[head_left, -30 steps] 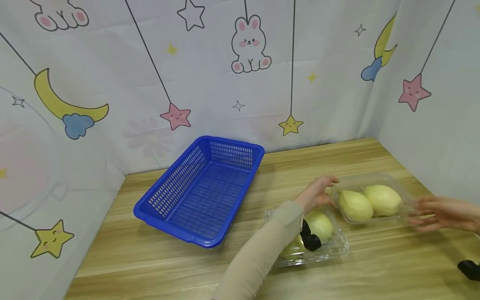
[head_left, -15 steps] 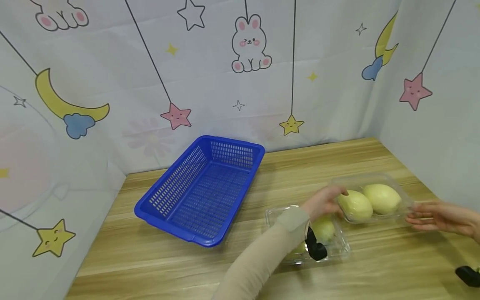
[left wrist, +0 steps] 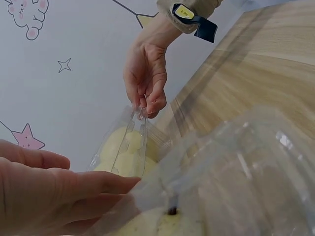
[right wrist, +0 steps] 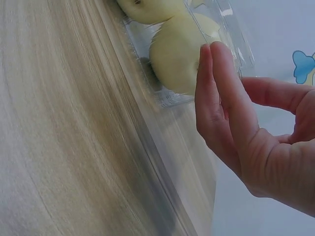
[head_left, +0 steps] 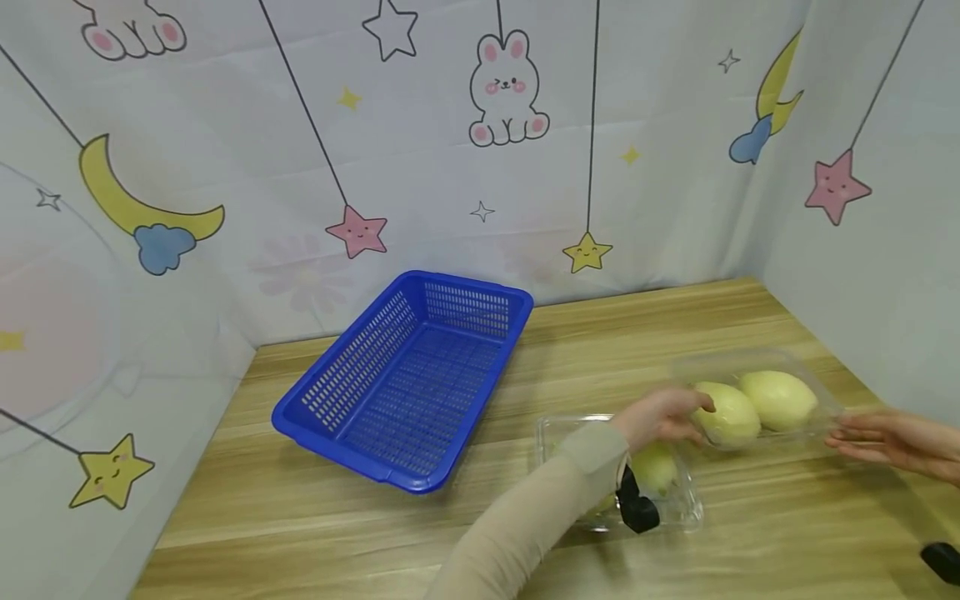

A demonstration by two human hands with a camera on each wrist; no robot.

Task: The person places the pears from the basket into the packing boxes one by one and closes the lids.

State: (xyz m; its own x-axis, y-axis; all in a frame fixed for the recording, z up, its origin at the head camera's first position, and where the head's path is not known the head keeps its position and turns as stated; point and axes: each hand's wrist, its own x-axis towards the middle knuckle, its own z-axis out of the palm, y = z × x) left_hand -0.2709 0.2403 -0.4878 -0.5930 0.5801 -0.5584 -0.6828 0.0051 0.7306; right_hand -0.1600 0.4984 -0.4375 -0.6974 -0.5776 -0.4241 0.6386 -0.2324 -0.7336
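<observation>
Two pale yellow pears (head_left: 780, 400) lie in the far clear plastic box (head_left: 720, 363) on the right of the table. My right hand (head_left: 896, 443) pinches this box's right end with its fingertips; in the left wrist view that same hand (left wrist: 146, 73) is at the edge tab. Reaching over the near box, my left hand (head_left: 660, 418) has its fingers extended at the far box's left end, overlapping the left pear. The near clear box (head_left: 692, 510) also holds pears, partly hidden by my left forearm. Its lid bulges up large beside my left fingers (left wrist: 106, 183).
A blue slotted plastic basket (head_left: 420, 392) stands to the left on the wooden table (head_left: 300, 533). A white printed cloth (head_left: 420, 158) hangs behind and along both sides. The right-hand cloth comes close to my right hand.
My left hand has moved right and a little toward me, from beside the far box to over its left end. The far box has shifted slightly right along with my right hand.
</observation>
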